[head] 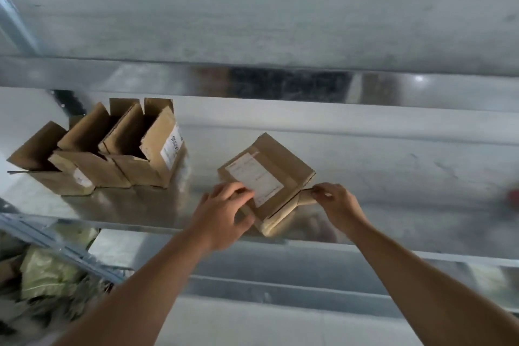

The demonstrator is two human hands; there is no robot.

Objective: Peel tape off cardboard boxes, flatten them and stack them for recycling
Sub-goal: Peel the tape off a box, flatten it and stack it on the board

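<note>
Metal shelf (pixel 393 154), opened boxes (pixel 112 154) left, hands gripping taped box (pixel 280 166)

Three open boxes (pixel 95 154) stand left of the sealed box (pixel 269 177).

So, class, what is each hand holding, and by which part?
The left hand grips the taped box at its near left corner. The right hand pinches what looks like a tape strip at the box's right edge.

Left hand (pixel 224 213) and right hand (pixel 334 202) curled
</note>
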